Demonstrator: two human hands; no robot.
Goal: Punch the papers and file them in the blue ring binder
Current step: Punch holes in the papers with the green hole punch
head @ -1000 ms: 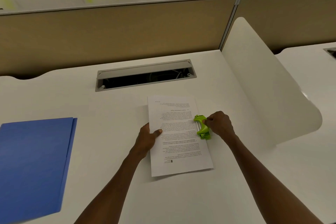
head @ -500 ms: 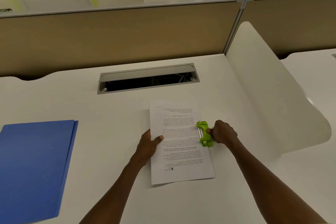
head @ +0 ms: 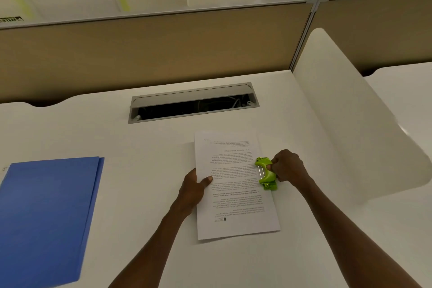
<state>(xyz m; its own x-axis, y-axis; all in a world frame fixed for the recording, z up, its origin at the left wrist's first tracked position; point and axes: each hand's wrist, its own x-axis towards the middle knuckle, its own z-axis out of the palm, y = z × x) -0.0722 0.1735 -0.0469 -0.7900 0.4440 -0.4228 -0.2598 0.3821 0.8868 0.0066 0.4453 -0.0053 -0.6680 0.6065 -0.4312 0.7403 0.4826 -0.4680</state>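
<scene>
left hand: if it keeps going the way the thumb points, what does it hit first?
The left hand already grips the papers at their left edge, thumb on top pointing right. Straight on across the sheet, it would probably first meet the green hole punch, held by the right hand.

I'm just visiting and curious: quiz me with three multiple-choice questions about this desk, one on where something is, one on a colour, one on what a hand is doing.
1. Where does the blue ring binder lie?
A. left of the papers
B. on top of the papers
C. inside the cable slot

2. What colour is the hole punch?
A. red
B. black
C. bright green

3. What is the right hand doing?
A. resting flat on the desk
B. gripping the hole punch at the papers' right edge
C. lifting the binder

Answers: 1 A, the closed binder sits apart from the papers, at the desk's left. 2 C, it is lime green. 3 B, its fingers curl round the punch while the left hand holds the papers' left edge.
</scene>
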